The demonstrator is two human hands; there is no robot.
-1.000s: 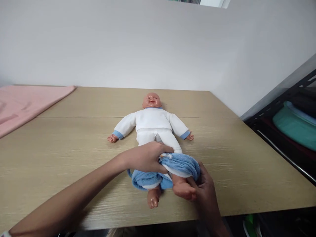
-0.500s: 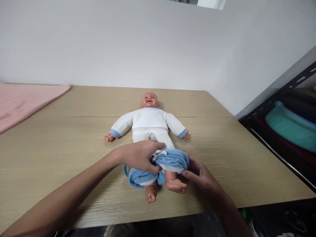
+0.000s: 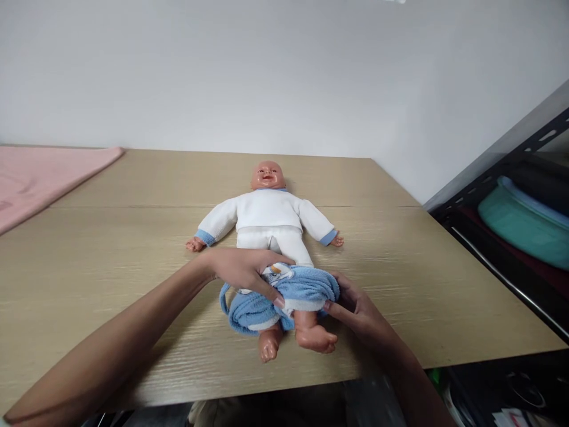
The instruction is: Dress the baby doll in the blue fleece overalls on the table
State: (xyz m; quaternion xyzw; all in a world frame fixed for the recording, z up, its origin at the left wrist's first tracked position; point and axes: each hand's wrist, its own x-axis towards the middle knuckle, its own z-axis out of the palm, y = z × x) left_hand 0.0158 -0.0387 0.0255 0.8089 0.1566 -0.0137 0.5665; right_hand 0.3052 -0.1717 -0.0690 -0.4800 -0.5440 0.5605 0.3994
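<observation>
A baby doll (image 3: 269, 209) lies on its back on the table, its head toward the wall. It wears a white top with blue cuffs and white leggings (image 3: 291, 244). Blue terry pants (image 3: 306, 286) with white trim are bunched round both lower legs, and the bare feet stick out below. My left hand (image 3: 246, 273) grips the bunched cloth between the legs, thumb in front, fingers partly hidden behind it. On the other side, my right hand (image 3: 358, 311) pinches the edge of the leg opening, its thumb at the white trim.
The wooden table (image 3: 133, 255) stands against a pale wall. A pink cloth (image 3: 44, 181) lies at the far left. To the right is a dark metal shelf (image 3: 493, 201) holding a teal item (image 3: 524, 225). The table's front edge runs close below the doll's feet.
My left hand has shifted slightly up and left over the cloth, uncovering more of its white patterned part. The right hand keeps its hold, and the view has tilted a little.
</observation>
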